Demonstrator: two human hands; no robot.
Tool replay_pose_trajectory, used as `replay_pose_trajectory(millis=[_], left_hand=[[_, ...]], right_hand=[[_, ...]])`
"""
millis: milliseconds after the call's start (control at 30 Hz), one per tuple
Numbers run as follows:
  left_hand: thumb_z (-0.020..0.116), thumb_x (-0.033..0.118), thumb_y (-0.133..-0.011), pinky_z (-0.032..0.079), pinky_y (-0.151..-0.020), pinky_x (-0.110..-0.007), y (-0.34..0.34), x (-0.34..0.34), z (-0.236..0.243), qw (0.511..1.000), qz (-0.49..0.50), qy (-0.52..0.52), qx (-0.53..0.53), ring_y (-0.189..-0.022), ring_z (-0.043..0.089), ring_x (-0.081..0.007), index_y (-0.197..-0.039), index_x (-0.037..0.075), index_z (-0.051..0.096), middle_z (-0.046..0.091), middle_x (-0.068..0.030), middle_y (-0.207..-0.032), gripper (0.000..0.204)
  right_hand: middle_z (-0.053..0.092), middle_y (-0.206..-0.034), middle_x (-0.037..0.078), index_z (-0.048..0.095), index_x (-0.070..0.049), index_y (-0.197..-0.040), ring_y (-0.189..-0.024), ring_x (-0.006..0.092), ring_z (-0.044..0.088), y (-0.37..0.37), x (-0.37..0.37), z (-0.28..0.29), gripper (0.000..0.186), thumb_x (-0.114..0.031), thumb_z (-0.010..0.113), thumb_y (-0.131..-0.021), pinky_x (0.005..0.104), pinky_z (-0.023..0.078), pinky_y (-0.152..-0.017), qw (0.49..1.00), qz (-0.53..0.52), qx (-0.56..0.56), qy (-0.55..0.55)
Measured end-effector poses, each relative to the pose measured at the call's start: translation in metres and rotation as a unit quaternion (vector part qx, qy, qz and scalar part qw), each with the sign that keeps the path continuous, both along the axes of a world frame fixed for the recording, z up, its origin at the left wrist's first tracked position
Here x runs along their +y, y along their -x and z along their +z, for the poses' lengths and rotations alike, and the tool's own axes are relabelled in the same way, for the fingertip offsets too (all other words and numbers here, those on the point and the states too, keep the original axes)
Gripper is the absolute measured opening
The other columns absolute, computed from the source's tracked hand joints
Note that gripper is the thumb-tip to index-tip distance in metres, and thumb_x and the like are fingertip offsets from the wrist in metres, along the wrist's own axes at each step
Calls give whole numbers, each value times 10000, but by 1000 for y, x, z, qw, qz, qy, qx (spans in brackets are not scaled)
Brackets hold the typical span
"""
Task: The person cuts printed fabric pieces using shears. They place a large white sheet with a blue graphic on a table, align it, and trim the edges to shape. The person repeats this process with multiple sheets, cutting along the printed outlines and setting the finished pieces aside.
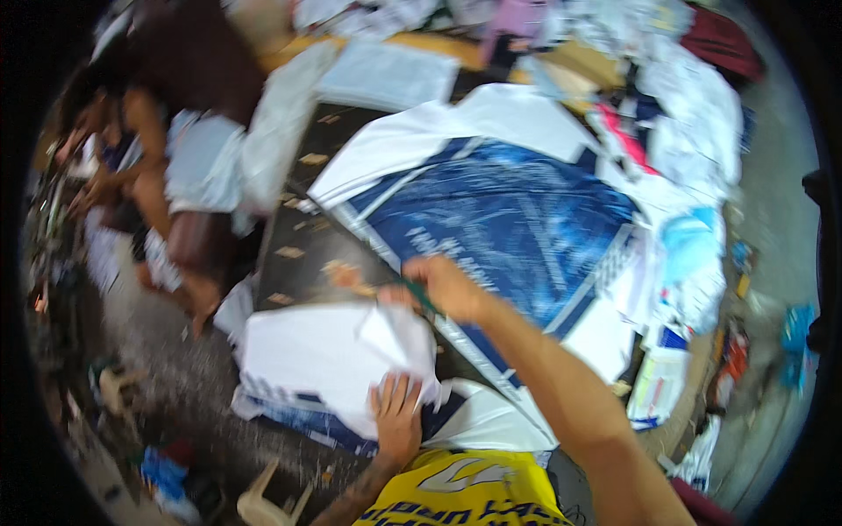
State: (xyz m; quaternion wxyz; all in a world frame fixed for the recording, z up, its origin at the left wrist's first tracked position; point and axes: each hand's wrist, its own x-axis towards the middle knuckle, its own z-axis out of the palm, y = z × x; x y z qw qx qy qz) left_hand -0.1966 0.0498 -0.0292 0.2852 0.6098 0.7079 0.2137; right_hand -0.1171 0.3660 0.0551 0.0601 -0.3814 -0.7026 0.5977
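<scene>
My left hand (pixel 397 419) lies with fingers stretched out on a folded white piece of cloth (pixel 307 351), near the table's front edge. This piece has dark blue printing along its lower border. Farther up, my right hand (pixel 443 287) is closed round a slim dark green tool (pixel 419 294), too blurred to name its kind. It hovers by the slanted straight edge of a large printed cloth panel (pixel 491 219), navy blue with white stripes and lettering and a white surround. Between the two cloths, the dark tabletop (pixel 307 237) shows, with worn tan patches.
Piles of white cloth (pixel 684 114) crowd the far and right sides. A flat pale blue packet (pixel 386 74) lies at the table's back. Another person (pixel 145 167) sits at the left, beside stacked light fabric (pixel 206 162). A beige plastic chair (pixel 267 495) stands lower left.
</scene>
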Motion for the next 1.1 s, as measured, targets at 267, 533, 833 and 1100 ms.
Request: replay_pose_trajectory(millis=[267,533,833,1100], left_hand=[[785,438,-961,540,-1048,-521,39,240,6,983,166,-48,55,-1204,701,-473,-1582,90,523,720,-270,-1326,759],[756,153,-884,492,-938,-502,-190,7,-33,913,-392,-62,100,-960,708,-324,-1397,170,704,736,-100,-956,516],[718,573,-1003,468,-1142,-485,24,8,-44,972,188,-31,139,-1359,609,-492,-1607,-64,420,596,-331,-1513,927],[768,491,-991,511,-1092,-499,-167,-23,-12,997,20,70,8,-1286,662,-482,-1501,-105,547,656,-341,-1421,815]], right_hand=[[728,-872,238,686,16,-997,-840,418,720,-423,-235,35,409,-346,856,-910,512,541,-773,770,-471,-371,-216],[719,-1179,291,636,34,-1191,-1131,499,678,-610,-321,-24,407,-273,770,-960,570,528,-963,728,-473,-461,-185],[687,-1258,238,597,9,-1309,-1175,461,677,-594,-343,-8,458,-268,747,-976,540,543,-991,766,-469,-416,-141],[445,-1620,285,430,-108,-1625,-1446,466,514,-455,-354,-17,938,-190,880,-806,507,491,-1160,882,-358,-238,-192]])
